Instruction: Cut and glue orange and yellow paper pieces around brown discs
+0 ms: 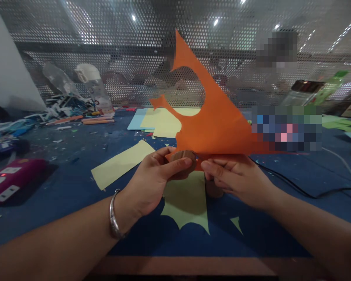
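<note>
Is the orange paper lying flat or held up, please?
Held up: the orange paper rises steeply, left hand and right hand at its lower edge.

Left hand (152, 175), one: I hold it at the paper's (219, 132) lower left, thumb pressed across, fingers curled and partly hidden. Right hand (240, 175), one: mine, at the paper's lower edge, thumb and curled fingers pinched. Left arm (61, 242), right arm (310, 226): bare, slanting up from below the paper.

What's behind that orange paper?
Behind the orange paper, the perforated screen shows through its round cutout, and pale yellow sheets stick out at its left edge. Whatever its solid part covers cannot be seen.
</note>
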The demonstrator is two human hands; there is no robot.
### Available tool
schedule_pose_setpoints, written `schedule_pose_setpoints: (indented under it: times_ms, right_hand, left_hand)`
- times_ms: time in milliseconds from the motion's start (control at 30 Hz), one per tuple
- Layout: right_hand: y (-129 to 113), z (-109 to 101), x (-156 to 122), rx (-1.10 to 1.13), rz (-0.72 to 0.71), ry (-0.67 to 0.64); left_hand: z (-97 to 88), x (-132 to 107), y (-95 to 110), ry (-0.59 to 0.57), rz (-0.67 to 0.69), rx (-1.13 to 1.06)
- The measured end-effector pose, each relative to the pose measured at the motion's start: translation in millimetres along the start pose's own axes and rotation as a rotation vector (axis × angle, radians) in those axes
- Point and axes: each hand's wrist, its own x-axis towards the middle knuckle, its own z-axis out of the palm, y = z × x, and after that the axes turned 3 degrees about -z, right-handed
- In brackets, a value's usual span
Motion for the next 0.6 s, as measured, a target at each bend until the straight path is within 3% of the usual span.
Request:
schedule_pose_setpoints:
  times_ms: [600]
  right_hand:
    - [3.5,-0.8,1.3,0.110,-0.040,-0.002]
  left_hand:
    - [-0.7,-1.1,0.9,-0.049,-0.031,0.028]
